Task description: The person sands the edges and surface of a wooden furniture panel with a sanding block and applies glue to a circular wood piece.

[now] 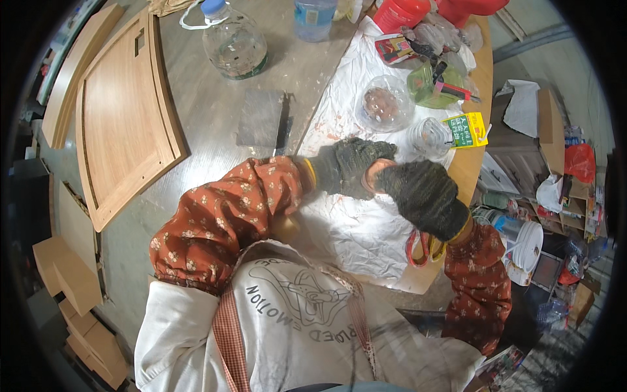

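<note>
Both of my hands wear dark knitted gloves and meet above a white cloth (343, 235) on the table. Between them is a small round, orange-pink object (377, 174), whose exact kind I cannot tell. My left hand (350, 166) is closed around its left side, and my right hand (421, 193) grips its right side, the fingers partly hidden. Beyond them a clear plastic tub (384, 104) holds reddish-brown material. Near it stand clear plastic cups (429, 138) and a yellow-green carton (465, 130). Red-handled scissors (416, 250) lie below my right hand.
A dark rectangular block (261, 117) lies left of the cloth. Farther back are a large clear bottle (235, 46), a blue-labelled bottle (314, 19) and a green container (436, 83) with a red cutter. A wooden door panel (122, 112) stands at the left; a white bucket (529, 245) is at the right.
</note>
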